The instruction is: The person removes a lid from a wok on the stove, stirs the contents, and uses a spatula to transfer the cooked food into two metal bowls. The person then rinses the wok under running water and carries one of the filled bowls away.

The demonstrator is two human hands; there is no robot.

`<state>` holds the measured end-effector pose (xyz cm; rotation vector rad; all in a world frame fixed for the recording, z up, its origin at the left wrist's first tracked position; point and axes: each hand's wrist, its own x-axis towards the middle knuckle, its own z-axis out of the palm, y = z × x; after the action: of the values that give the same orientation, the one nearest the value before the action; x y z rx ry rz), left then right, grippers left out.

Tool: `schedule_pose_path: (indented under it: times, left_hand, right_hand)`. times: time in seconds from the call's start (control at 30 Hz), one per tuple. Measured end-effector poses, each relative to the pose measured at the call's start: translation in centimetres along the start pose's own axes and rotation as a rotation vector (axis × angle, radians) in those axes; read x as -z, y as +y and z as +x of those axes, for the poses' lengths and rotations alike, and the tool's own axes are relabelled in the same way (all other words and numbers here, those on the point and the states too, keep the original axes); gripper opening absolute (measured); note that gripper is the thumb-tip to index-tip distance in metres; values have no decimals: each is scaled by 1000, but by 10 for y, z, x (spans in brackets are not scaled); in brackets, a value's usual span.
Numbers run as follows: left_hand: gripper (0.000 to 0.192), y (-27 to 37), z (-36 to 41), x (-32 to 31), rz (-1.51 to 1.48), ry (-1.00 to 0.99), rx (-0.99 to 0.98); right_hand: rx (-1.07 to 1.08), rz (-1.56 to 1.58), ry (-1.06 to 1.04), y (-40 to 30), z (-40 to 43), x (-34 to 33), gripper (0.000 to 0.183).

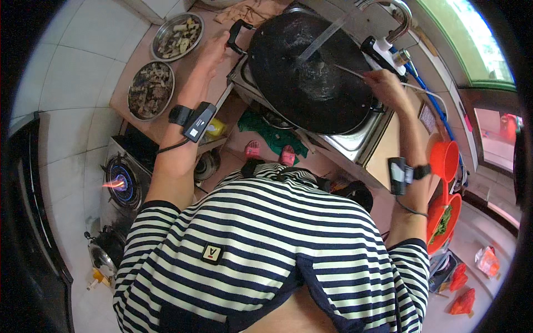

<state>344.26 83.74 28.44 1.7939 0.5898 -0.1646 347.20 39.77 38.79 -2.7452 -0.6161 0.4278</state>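
Observation:
A large black wok lies over the stainless steel sink, under a running chrome faucet. Water streams into its bowl. My left hand is at the wok's black side handle; whether the fingers close round it is hard to see. My right hand is closed on a thin utensil handle that reaches over the wok's right side; its far end is not clear.
Two metal dishes of food, one upper and one lower, stand on the counter at left. A gas burner burns with a flame at far left. Red plastic colanders, one holding greens, are at right.

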Motion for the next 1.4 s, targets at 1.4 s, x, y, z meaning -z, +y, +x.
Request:
schedule_pose_path:
  times: [1.4]
  left_hand:
    - [51, 7, -7, -6, -60, 101, -2]
  right_hand:
    - [-226, 78, 96, 37, 10, -72, 28]
